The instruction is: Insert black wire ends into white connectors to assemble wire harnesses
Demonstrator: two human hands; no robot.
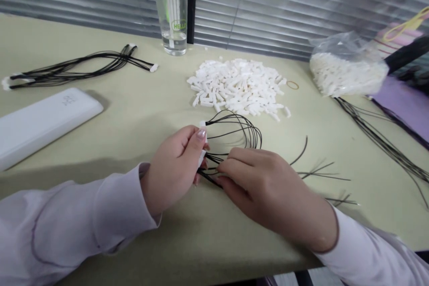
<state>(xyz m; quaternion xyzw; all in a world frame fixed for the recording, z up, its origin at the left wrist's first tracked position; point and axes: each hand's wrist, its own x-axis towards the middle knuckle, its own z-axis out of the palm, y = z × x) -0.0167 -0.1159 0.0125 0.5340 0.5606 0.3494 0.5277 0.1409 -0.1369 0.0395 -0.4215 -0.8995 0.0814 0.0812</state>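
My left hand (177, 165) is closed on white plastic connectors (202, 157), thumb on top. Thin black wires (250, 127) run out of the connectors and loop round to the right. My right hand (264, 192) pinches some of these wires close to the connectors; its fingertips partly hide them. Loose wire ends (321, 174) stick out past the right hand over the table. Just beyond both hands lies a heap of small white connectors (237, 85).
A finished-looking wire bundle (97, 60) and a white power bank (50, 120) lie at left. A water bottle (172, 13) stands by the blinds. To the right are a rubber band (292, 85), a plastic bag of white connectors (348, 71), more black wires (382, 138) and a purple sheet (404, 105).
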